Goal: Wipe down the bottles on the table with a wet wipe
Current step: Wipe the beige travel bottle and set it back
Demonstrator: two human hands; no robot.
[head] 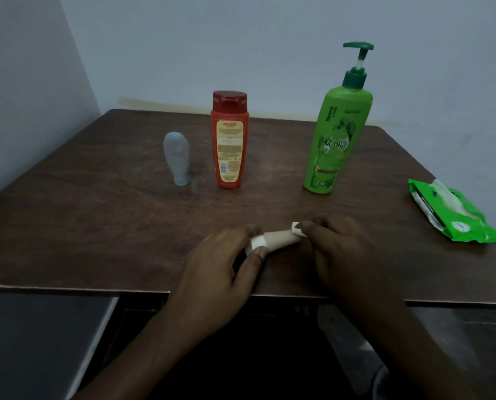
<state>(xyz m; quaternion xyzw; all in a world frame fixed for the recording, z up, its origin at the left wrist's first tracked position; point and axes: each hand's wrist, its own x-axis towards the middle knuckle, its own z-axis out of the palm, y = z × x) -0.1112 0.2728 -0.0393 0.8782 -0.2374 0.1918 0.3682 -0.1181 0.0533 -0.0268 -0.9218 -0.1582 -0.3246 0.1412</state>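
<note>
A small beige tube-shaped bottle (280, 239) lies on its side near the front of the dark wooden table (96, 203). My left hand (223, 261) pinches its white-capped left end between thumb and fingers. My right hand (342, 249) holds a white wet wipe (298, 229) against the tube's right end. Further back stand a grey-blue small bottle (177, 158) upside down on its cap, a red bottle (230, 140) and a tall green pump bottle (337, 137).
A green pack of wet wipes (454, 212), with a wipe sticking out of its opening, lies at the table's right edge. Pale walls meet behind the table at the left. The table's front edge runs just below my hands.
</note>
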